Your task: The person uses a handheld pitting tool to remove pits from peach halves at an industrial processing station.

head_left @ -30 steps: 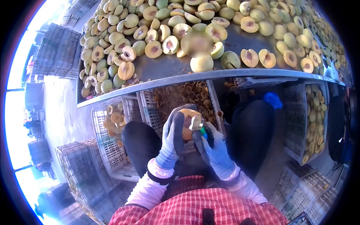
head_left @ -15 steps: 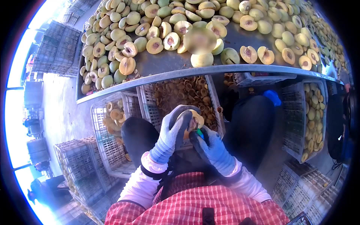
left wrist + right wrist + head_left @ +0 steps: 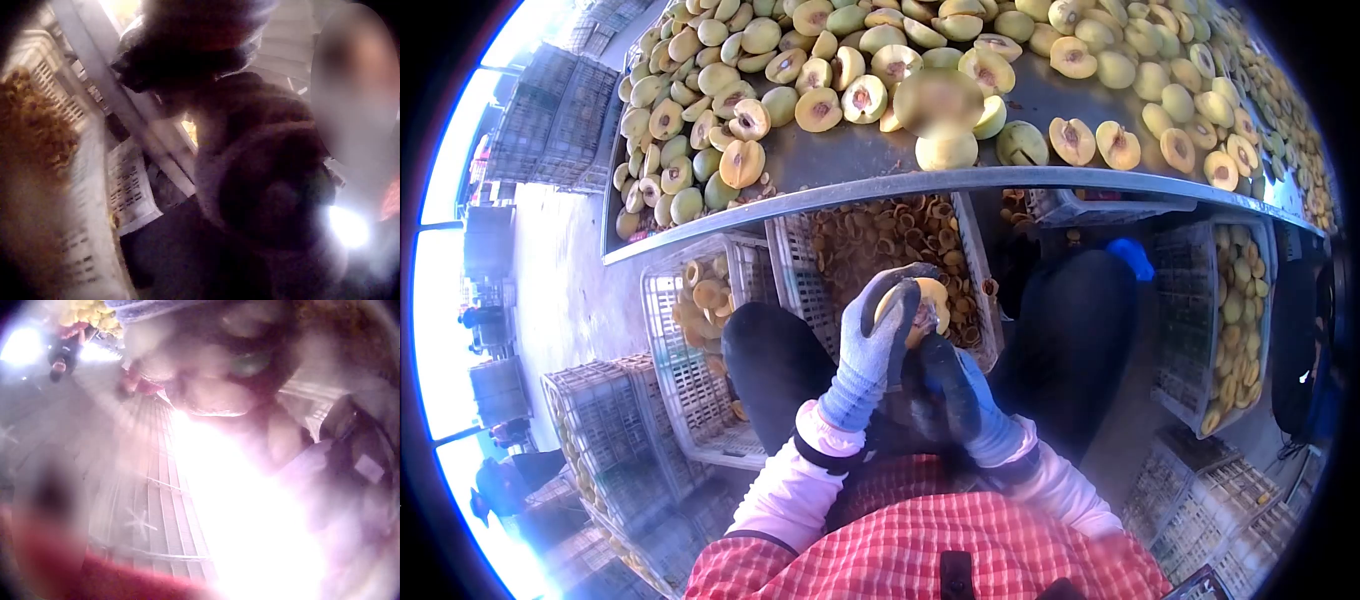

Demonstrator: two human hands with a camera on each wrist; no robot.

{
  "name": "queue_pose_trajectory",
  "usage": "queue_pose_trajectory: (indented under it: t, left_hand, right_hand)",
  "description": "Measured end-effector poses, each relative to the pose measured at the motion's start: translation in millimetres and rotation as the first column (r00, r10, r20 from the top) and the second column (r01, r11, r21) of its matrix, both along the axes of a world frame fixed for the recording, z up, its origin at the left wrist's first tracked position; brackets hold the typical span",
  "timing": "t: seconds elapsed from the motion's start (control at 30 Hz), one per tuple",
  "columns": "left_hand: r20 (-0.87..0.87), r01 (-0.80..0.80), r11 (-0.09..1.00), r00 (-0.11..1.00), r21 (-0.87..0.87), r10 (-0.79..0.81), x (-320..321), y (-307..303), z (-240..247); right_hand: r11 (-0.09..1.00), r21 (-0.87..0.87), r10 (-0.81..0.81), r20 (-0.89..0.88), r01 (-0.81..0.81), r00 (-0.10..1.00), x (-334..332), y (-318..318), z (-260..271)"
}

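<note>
In the head view my gloved left hand (image 3: 878, 325) grips a halved yellow peach (image 3: 928, 308), fingers round its far side. Its cut face, with a dark reddish centre, is turned toward the right. My gloved right hand (image 3: 955, 390) is close below the fruit, its dark fingertips right at the lower edge. Its fingers are curled round a green-handled tool, now mostly hidden by the glove; a blurred green patch shows in the right wrist view. Under both hands stands a crate of brown scraps (image 3: 880, 240). The left wrist view shows the left glove (image 3: 269, 181) dark and blurred.
A metal-edged table (image 3: 820, 205) piled with peach halves (image 3: 820, 108) stretches ahead. To the left a white crate (image 3: 700, 400) contains orange-yellow pieces; to the right another crate (image 3: 1185, 330) holds peaches. Stacked crates (image 3: 615, 440) stand at lower left. The person's knees flank the scrap crate.
The peach half has turned in the left hand, its cut face now more visible. The right hand has dropped slightly, and the green handle and round metal tip seen earlier are hidden.
</note>
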State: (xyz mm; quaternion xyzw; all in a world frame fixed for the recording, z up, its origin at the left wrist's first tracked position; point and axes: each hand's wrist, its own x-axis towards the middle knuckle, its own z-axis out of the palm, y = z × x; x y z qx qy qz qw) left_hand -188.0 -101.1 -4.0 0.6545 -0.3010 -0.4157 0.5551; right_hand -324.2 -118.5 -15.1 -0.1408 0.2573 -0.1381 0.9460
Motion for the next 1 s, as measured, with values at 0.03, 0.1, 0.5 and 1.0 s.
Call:
queue_pose_trajectory:
  t: [0.03,0.1,0.5,1.0]
  left_hand:
    - [0.035,0.031,0.997,0.999,-0.070,-0.029,1.9,-2.9,0.8]
    - [0.174,0.135,0.990,0.977,-0.030,-0.128,7.5,-3.8,1.3]
    - [-0.054,-0.368,0.929,0.929,-0.040,0.366,17.6,43.8,-23.6]
    - [0.909,-0.498,0.780,0.357,0.378,-0.213,219.1,-54.7,16.9]
  right_hand:
    - [0.993,0.113,0.021,0.052,-0.026,0.998,-1.6,1.4,-2.4]
    - [0.940,0.329,0.043,0.163,-0.095,0.986,-3.4,3.3,-6.1]
    - [0.782,0.567,-0.162,0.589,-0.261,0.792,-5.2,7.4,-26.6]
    - [0.928,0.312,0.165,0.147,-0.204,0.975,14.1,7.0,-26.9]
